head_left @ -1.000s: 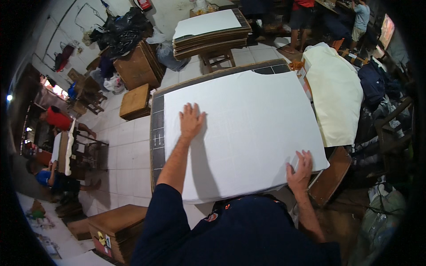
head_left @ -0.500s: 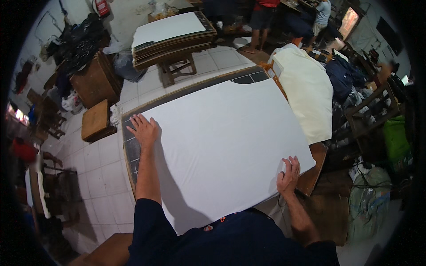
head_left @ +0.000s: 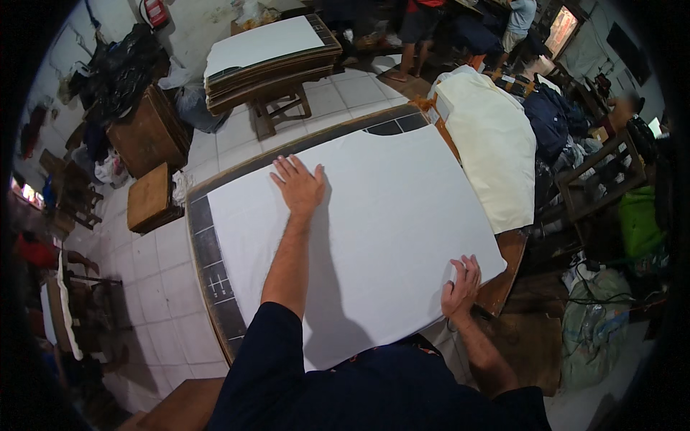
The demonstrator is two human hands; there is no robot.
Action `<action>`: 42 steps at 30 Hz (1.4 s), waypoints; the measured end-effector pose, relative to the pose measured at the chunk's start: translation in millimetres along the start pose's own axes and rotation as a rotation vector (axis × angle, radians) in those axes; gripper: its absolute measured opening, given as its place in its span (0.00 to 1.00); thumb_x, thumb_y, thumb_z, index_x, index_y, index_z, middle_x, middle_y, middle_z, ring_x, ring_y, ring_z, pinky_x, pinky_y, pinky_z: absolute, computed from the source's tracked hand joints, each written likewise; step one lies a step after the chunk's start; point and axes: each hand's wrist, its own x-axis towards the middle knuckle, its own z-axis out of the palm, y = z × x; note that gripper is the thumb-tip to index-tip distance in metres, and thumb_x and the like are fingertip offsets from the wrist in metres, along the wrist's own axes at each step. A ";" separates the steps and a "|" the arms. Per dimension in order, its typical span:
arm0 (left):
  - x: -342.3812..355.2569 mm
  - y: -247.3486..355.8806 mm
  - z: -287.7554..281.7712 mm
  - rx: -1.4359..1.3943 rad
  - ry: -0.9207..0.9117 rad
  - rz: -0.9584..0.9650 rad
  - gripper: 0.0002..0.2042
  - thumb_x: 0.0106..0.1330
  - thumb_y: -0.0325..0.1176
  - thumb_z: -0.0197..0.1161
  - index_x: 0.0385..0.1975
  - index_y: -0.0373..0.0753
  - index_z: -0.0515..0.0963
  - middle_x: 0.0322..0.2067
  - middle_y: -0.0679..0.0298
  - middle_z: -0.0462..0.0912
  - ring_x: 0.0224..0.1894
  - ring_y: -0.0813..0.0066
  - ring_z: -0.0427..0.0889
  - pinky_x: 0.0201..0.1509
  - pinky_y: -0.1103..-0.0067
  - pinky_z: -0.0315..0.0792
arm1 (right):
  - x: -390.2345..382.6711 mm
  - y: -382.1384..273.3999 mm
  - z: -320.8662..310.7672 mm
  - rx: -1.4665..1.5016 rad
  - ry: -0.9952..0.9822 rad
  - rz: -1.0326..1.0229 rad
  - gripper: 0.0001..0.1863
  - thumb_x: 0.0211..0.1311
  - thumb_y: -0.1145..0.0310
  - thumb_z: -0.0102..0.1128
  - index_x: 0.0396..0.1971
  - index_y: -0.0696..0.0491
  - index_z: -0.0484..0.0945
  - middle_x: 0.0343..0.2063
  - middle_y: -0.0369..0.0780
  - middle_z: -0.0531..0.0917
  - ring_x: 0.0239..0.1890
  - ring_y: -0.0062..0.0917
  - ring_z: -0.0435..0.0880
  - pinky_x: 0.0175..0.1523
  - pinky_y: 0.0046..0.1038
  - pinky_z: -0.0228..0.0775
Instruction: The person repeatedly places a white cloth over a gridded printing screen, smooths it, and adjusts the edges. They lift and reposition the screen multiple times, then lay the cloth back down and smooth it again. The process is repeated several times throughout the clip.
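A white fabric piece [head_left: 381, 237] with a curved cut-out at its far edge lies spread over a dark board [head_left: 208, 248] marked with pale grid lines. My left hand [head_left: 298, 188] rests flat on the far left part of the cloth, fingers spread. At the near right edge of the fabric lies my right hand [head_left: 461, 289]; its fingers are bent a little but apart, touching the cloth. Neither hand grasps anything. Board surface shows along the left and far sides and inside the cut-out.
Beyond stands a stack of boards [head_left: 273, 68] on a wooden stand, topped with white cloth. Cream fabric [head_left: 489, 144] lies to the right of my board. A wooden block pile [head_left: 152, 197] sits on the tiled floor at left. Other people stand in the far background.
My left hand has slid right across the cloth, away from its left edge. The left edge now lies smoother, with more board showing there. My right hand has barely moved.
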 end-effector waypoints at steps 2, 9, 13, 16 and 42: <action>4.9 29.3 4.6 -0.029 -0.020 0.069 0.41 0.72 0.59 0.45 0.70 0.25 0.54 0.73 0.39 0.51 0.77 0.45 0.43 0.77 0.49 0.35 | 0.5 1.7 -0.6 0.001 0.001 0.007 0.27 0.48 0.73 0.48 0.53 0.59 0.73 0.56 0.52 0.69 0.66 0.55 0.62 0.71 0.58 0.49; 15.0 116.9 29.1 -0.053 -0.047 0.088 0.42 0.72 0.60 0.43 0.71 0.25 0.53 0.73 0.39 0.51 0.77 0.45 0.43 0.77 0.50 0.34 | 0.7 7.5 -4.2 0.043 -0.031 0.046 0.27 0.49 0.71 0.52 0.54 0.56 0.74 0.57 0.51 0.69 0.67 0.53 0.61 0.70 0.59 0.49; 22.9 176.1 41.1 -0.001 -0.033 0.021 0.42 0.72 0.61 0.41 0.71 0.26 0.53 0.73 0.39 0.50 0.77 0.44 0.43 0.77 0.50 0.33 | 5.8 27.0 -22.3 0.267 -0.193 0.002 0.27 0.50 0.70 0.57 0.55 0.53 0.75 0.59 0.50 0.68 0.69 0.54 0.59 0.71 0.59 0.48; 28.1 224.2 53.3 0.012 -0.048 0.016 0.42 0.73 0.61 0.41 0.71 0.26 0.53 0.73 0.39 0.50 0.77 0.44 0.43 0.77 0.50 0.33 | 15.1 60.8 -42.8 0.425 -0.333 -0.038 0.29 0.51 0.68 0.63 0.58 0.52 0.74 0.62 0.50 0.66 0.71 0.54 0.56 0.72 0.59 0.46; -329.0 154.3 -82.6 -0.408 -0.118 0.440 0.29 0.70 0.42 0.59 0.67 0.34 0.65 0.69 0.42 0.61 0.75 0.46 0.54 0.76 0.53 0.47 | 72.9 110.6 -36.5 0.452 -0.123 -0.142 0.19 0.70 0.64 0.58 0.58 0.54 0.76 0.65 0.53 0.65 0.72 0.52 0.56 0.73 0.48 0.50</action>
